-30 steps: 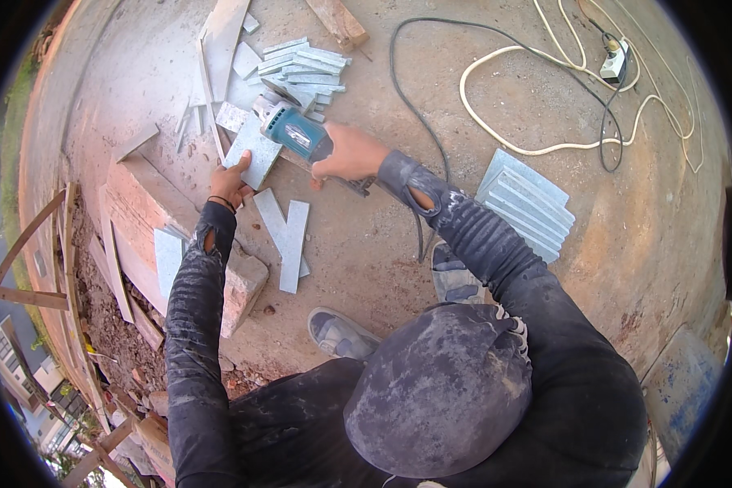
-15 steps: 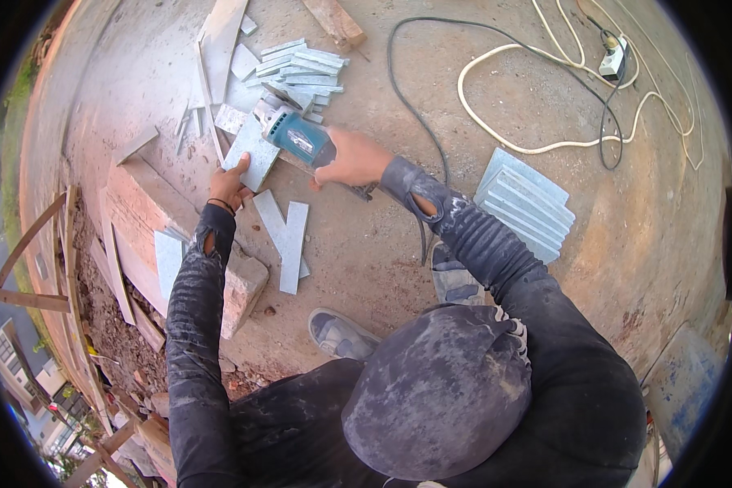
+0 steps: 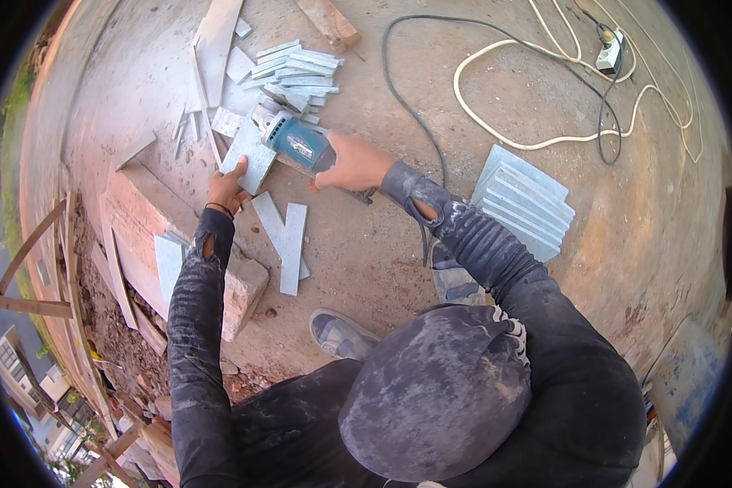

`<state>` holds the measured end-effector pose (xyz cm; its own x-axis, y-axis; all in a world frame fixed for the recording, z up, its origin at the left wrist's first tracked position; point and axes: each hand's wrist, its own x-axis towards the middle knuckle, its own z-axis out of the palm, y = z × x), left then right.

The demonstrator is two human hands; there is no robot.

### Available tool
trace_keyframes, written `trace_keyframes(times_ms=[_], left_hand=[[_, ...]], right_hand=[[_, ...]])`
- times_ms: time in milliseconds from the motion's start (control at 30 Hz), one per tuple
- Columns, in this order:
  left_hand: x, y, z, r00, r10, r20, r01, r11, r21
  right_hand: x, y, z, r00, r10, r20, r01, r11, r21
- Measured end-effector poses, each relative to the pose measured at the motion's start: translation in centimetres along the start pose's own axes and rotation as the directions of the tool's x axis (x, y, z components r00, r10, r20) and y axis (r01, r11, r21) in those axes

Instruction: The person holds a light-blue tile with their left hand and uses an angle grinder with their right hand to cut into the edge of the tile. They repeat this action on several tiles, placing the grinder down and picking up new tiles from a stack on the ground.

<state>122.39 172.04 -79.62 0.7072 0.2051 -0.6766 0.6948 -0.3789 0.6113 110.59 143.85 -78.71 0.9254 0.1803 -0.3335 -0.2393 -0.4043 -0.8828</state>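
Note:
My right hand (image 3: 354,161) is wrapped round the rear body of a teal angle grinder (image 3: 299,143). The grinder's head and disc lie over the far end of a pale grey-green stone tile (image 3: 250,158). Whether the disc touches the tile I cannot tell. My left hand (image 3: 229,187) grips that tile at its near left edge, thumb on top. Just beyond the grinder lies a pile of narrow cut strips (image 3: 301,67). Nearer to me, two more strips (image 3: 294,244) overlap on the ground.
A stack of tiles (image 3: 525,203) lies at the right. A dark cord (image 3: 407,98) and a cream cable (image 3: 496,134) loop toward a white socket block (image 3: 610,53). A stone block (image 3: 240,285) stands beside my left forearm, and a timber piece (image 3: 329,20) lies at the far side.
The view has shifted very slightly. My hands, the grinder and the tile keep nearly the same places relative to each other.

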Motion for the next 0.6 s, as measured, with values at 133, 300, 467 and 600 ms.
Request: trace_keyframes(times_ms=[133, 300, 467, 600], left_hand=[[-0.2, 0.1, 0.1, 1.000, 0.000, -0.017, 0.000, 1.000, 0.015], [0.0, -0.2, -0.2, 1.000, 0.004, 0.010, -0.004, 1.000, -0.002], [0.5, -0.3, -0.3, 1.000, -0.007, 0.001, 0.007, 1.000, -0.007], [0.2, -0.3, -0.2, 1.000, -0.006, 0.016, 0.006, 1.000, -0.016]], right_hand=[[-0.1, 0.4, 0.3, 1.000, 0.002, -0.014, -0.002, 1.000, 0.004], [-0.2, 0.6, 0.6, 1.000, 0.003, -0.020, -0.003, 1.000, -0.012], [-0.4, 1.1, 0.8, 0.999, -0.034, -0.035, 0.034, 0.999, -0.007], [-0.9, 1.3, 0.9, 0.999, -0.030, -0.038, 0.029, 0.999, -0.016]])
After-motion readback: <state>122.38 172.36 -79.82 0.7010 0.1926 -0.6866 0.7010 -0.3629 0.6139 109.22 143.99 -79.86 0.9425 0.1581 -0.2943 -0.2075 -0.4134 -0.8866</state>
